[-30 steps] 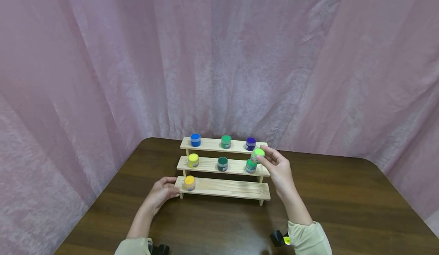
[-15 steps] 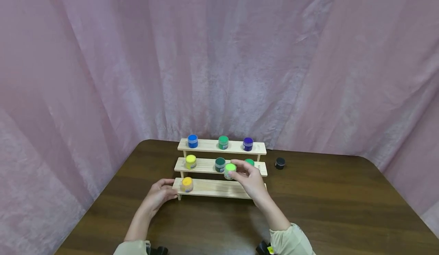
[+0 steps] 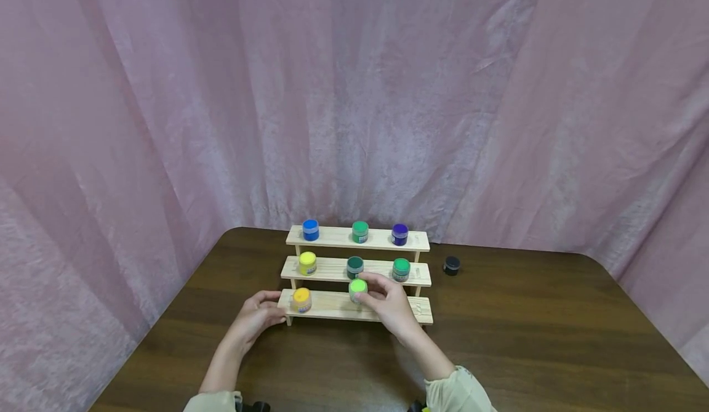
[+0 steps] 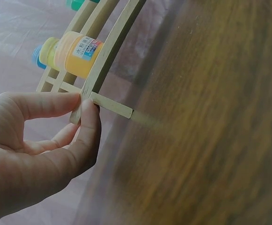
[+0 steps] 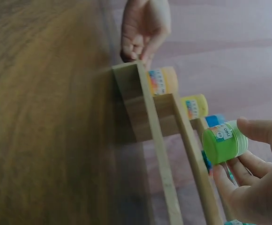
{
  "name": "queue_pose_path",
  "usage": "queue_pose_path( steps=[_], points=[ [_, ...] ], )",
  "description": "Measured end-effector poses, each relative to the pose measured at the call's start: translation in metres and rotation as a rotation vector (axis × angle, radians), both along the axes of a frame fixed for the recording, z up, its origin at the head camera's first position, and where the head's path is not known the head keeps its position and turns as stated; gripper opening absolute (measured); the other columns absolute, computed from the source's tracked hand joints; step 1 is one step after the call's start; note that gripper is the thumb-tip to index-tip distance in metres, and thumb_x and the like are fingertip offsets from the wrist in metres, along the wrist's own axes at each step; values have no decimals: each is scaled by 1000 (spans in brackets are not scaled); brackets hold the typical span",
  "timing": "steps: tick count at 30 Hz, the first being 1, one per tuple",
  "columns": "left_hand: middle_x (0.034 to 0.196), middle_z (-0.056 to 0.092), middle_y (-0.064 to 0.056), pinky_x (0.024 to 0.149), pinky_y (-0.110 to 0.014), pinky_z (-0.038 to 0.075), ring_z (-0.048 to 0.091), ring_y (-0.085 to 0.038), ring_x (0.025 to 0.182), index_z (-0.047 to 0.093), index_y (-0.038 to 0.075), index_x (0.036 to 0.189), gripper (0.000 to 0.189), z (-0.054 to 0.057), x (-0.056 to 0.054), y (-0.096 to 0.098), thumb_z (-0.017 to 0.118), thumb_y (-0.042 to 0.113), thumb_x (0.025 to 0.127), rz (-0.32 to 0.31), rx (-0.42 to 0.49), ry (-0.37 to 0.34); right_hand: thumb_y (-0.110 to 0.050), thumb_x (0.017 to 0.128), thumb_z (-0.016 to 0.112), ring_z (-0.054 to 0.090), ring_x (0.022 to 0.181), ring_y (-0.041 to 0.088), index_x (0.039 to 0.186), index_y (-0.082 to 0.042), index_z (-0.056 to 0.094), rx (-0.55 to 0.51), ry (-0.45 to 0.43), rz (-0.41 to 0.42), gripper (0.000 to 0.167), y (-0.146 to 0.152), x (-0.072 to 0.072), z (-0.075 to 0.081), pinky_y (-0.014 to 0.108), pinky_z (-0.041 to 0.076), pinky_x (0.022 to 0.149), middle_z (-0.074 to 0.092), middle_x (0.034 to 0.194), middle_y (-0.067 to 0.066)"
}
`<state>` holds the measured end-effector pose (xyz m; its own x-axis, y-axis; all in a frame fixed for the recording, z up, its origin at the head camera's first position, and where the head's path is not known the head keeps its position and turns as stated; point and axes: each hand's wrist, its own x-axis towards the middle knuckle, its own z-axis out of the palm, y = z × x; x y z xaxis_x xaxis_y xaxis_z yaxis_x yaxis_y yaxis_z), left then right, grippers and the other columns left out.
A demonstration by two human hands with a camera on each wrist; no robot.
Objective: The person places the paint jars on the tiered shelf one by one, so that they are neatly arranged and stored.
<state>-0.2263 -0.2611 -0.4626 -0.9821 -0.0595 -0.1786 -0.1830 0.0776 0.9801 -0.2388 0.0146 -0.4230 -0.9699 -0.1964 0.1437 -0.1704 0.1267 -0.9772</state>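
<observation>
My left hand [image 3: 256, 318] pinches the left end of a three-step wooden display rack [image 3: 331, 306] at its lowest step. In the left wrist view, thumb and fingers [image 4: 86, 133] close on the board's corner by the leg. My right hand [image 3: 392, 306] holds a light green paint jar [image 3: 357, 287] by its lid end, over the middle of the lowest step. The right wrist view shows the jar's green base [image 5: 215, 146] apart from the boards. An orange-yellow paint jar [image 3: 301, 300] stands on the lowest step near my left hand.
On the middle step stand yellow [image 3: 307, 263], dark green [image 3: 355, 266] and green [image 3: 401, 269] jars. Blue [image 3: 311, 230], green [image 3: 360, 231] and purple [image 3: 399, 234] jars stand on the top step. A black jar [image 3: 452, 265] sits on the wooden table [image 3: 526, 313] right of the rack.
My right hand has carried the light green jar leftward and down, from over the middle step's right end to over the lowest step's middle. My left hand keeps its grip on the rack.
</observation>
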Motion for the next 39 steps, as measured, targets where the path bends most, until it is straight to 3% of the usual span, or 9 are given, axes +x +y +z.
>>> queue_pose_path(
  steps=[9,22,39],
  points=[
    [97,64,-12,73,-22,56,62,-11,77,38,-13,134,52,-1,-2,0,58,-6,86,-6,-2,2,-6,86,72,61,112,31,121,4,63,15,38,41,38,-8,0,-11,37,53,99,64,120,22],
    [96,64,-12,72,-21,56,62,-11,77,38,-14,134,53,-1,0,0,58,-6,86,1,1,-6,-6,85,73,65,109,33,121,5,62,38,52,75,40,-14,-3,-26,31,56,93,66,115,25],
    [93,64,-9,71,-20,56,62,-11,76,37,-14,134,53,1,0,0,58,-6,86,4,6,-10,-5,85,72,67,104,34,121,7,61,65,50,90,39,-15,-5,-30,30,58,88,66,113,26]
  ],
)
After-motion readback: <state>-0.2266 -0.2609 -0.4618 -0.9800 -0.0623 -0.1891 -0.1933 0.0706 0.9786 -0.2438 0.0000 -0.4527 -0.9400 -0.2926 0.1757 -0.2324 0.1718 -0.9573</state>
